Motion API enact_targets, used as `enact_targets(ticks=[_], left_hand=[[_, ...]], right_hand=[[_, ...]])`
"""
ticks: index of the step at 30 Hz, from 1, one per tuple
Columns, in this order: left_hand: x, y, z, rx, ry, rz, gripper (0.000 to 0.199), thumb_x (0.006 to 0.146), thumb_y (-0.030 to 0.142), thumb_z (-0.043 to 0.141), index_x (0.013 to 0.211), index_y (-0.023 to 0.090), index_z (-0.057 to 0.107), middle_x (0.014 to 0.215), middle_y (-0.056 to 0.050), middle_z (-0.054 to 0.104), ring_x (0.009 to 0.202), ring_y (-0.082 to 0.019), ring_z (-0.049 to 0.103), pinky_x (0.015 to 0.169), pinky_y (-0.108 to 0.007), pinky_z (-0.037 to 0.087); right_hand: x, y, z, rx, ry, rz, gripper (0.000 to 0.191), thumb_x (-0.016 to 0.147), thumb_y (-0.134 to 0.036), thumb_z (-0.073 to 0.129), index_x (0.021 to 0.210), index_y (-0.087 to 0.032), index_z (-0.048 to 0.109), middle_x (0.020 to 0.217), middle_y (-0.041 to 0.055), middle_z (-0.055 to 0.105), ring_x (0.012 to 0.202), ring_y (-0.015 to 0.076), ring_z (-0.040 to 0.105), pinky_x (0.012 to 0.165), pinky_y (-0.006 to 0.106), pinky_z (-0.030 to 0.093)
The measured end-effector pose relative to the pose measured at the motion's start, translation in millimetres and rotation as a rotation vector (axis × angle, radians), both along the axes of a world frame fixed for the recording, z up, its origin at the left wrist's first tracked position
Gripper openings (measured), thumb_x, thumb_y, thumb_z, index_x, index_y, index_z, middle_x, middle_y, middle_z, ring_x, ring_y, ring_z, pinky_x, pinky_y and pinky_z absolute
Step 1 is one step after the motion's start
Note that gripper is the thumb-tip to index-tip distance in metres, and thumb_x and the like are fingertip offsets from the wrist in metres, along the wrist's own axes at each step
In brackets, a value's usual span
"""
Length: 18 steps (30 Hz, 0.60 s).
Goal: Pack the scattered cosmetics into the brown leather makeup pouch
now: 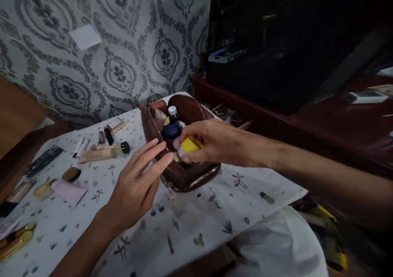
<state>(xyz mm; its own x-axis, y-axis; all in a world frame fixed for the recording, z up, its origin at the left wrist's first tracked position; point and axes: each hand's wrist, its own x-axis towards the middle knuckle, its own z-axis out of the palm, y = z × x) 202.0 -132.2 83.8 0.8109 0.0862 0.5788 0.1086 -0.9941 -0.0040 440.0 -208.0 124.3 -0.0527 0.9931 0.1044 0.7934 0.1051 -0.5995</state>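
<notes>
A brown zippered cosmetic bag (198,179) lies unzipped on the table, with its flap folded back. Inside it are a dark bottle with a white cap (172,111), a dark blue round item (171,131) and other small things partly hidden. My right hand (204,139) reaches over the bag's right side, its fingers closed round a small yellow item (190,144) whose exact kind I cannot make out. Pinkish round shapes show by those fingertips. My left hand (143,174) is at the bag's left front edge, fingers stretched out and holding nothing.
On the patterned tablecloth (184,219) to the left lie a pink tube (69,191), a beige tube (96,154), a jar with a dark lid (123,148) and several brushes (18,240). A large dark screen (276,43) stands on the reddish cabinet (322,125) at right.
</notes>
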Motion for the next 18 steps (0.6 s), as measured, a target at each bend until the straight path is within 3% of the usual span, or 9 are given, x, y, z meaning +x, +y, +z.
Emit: enact_targets(ticks=[5, 10, 14, 18], left_hand=[[-1.0, 2.2, -2.0, -0.016, 0.000, -0.013, 0.053, 0.091, -0.004, 0.049, 0.140, 0.016, 0.051, 0.145, -0.016, 0.055, 0.145, -0.029, 0.043, 0.114, -0.051, 0.046], [-1.2, 2.0, -4.4, -0.038, 0.000, -0.016, 0.049, 0.090, -0.003, 0.051, 0.136, 0.013, 0.054, 0.145, -0.017, 0.056, 0.144, -0.031, 0.045, 0.115, -0.050, 0.046], [-0.4, 1.1, -6.4, -0.044, -0.017, -0.012, 0.047, 0.089, -0.003, 0.051, 0.134, 0.012, 0.056, 0.145, -0.015, 0.057, 0.143, -0.030, 0.046, 0.115, -0.049, 0.046], [-0.3, 0.4, -8.8, -0.039, -0.022, -0.006, 0.046, 0.088, -0.003, 0.052, 0.132, 0.012, 0.057, 0.146, -0.015, 0.056, 0.144, -0.030, 0.045, 0.115, -0.048, 0.046]], right_hand=[[7.1, 12.8, 12.6, -0.186, -0.107, 0.121, 0.032, 0.076, -0.034, 0.074, 0.107, -0.025, 0.075, 0.084, -0.0004, 0.068, 0.073, 0.0159, 0.061, 0.064, 0.025, 0.042], [-1.3, 23.9, 24.3, -0.344, -0.238, 0.229, 0.024, 0.077, -0.021, 0.073, 0.101, -0.023, 0.073, 0.089, -0.0001, 0.068, 0.075, 0.0146, 0.061, 0.062, 0.024, 0.042], [-6.8, 34.6, 15.8, -0.362, -0.295, 0.347, 0.011, 0.082, -0.014, 0.068, 0.092, -0.017, 0.069, 0.092, 0.0023, 0.067, 0.076, 0.0132, 0.060, 0.065, 0.023, 0.043], [-6.9, 43.9, -0.7, -0.306, -0.263, 0.494, 0.011, 0.084, -0.008, 0.061, 0.088, -0.018, 0.067, 0.082, 0.0008, 0.065, 0.070, 0.0135, 0.056, 0.060, 0.025, 0.040]])
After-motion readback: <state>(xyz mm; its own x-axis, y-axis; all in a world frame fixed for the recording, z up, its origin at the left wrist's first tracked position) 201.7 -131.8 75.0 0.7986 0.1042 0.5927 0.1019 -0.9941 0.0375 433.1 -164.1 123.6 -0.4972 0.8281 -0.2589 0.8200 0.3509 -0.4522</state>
